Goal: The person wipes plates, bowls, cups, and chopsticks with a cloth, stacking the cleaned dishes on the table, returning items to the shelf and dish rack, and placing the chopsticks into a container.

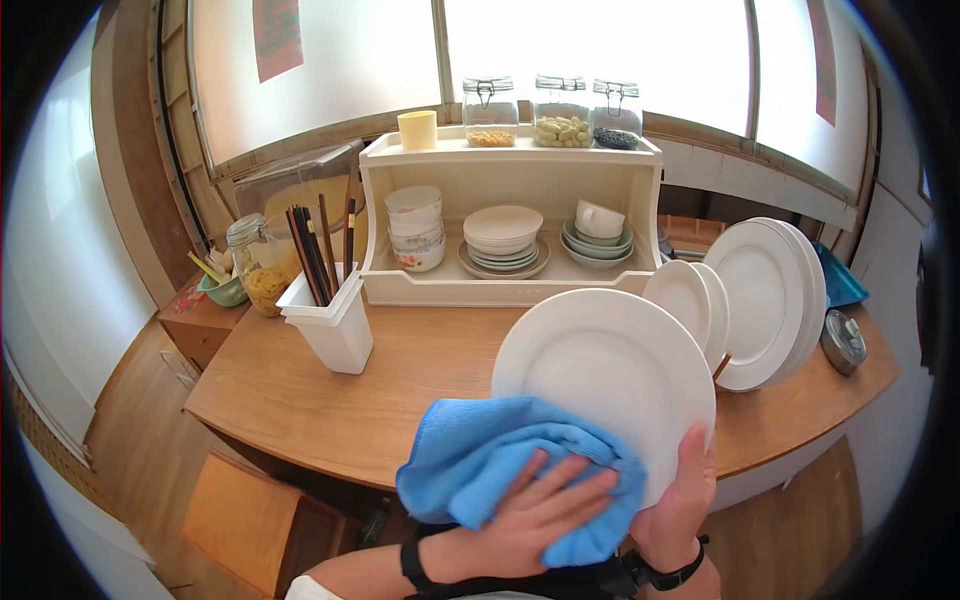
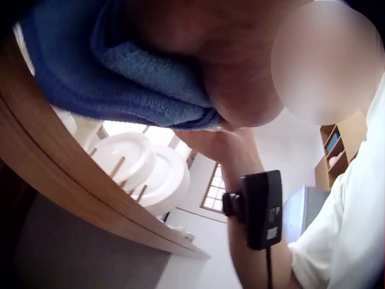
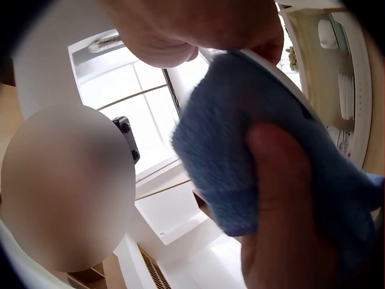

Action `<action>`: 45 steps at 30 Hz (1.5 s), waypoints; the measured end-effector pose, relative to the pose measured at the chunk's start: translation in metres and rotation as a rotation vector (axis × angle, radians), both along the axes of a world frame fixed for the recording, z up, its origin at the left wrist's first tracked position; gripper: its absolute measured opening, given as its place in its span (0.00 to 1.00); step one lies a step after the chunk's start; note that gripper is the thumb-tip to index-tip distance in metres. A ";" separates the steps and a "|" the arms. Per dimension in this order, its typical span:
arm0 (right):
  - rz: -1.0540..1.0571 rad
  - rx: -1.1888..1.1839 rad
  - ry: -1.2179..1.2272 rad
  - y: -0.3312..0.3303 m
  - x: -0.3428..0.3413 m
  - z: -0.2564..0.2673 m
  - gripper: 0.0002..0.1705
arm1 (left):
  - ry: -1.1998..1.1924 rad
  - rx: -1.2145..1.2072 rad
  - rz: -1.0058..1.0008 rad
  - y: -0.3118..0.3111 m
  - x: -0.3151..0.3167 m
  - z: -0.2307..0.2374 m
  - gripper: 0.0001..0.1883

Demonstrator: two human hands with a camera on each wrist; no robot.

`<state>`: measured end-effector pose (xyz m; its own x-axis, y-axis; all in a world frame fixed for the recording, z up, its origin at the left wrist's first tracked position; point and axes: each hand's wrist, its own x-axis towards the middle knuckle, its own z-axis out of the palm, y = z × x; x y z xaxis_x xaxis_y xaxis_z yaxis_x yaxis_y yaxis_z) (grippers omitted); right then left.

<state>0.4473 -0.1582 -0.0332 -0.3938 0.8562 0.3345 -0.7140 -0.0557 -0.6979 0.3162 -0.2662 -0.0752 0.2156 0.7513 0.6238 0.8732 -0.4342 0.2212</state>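
A white dinner plate (image 1: 600, 350) is held tilted over the front of the table, its face toward me. My right hand (image 1: 680, 505) grips its lower right rim, thumb lying along the edge. Bunched over the plate's lower part is a blue cloth (image 1: 480, 440), also filling the upper left of the left wrist view. My left hand (image 1: 550, 505) holds this cloth against the plate, fingers spread over its folds. In the right wrist view the cloth (image 3: 222, 138) covers most of the plate, and a thumb (image 3: 280, 168) presses on it.
White plates (image 1: 755, 300) stand upright in a rack on the right, near a lidded metal pot (image 1: 844, 342). A white holder (image 1: 335, 325) with chopsticks is at the left. Behind, a cream shelf (image 1: 510, 290) bears bowls, plates, cups and glass jars (image 1: 562, 115).
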 end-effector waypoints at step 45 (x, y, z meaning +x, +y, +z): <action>-0.158 0.254 -0.121 -0.036 -0.003 -0.078 0.37 | -1.653 0.334 0.081 -0.005 -0.029 0.011 0.23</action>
<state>0.4444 -0.1943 -0.1112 -0.3126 0.8049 0.5044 -0.6111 0.2361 -0.7555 0.2869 -0.2709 -0.0637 -0.8141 0.5249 0.2483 -0.1622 -0.6161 0.7708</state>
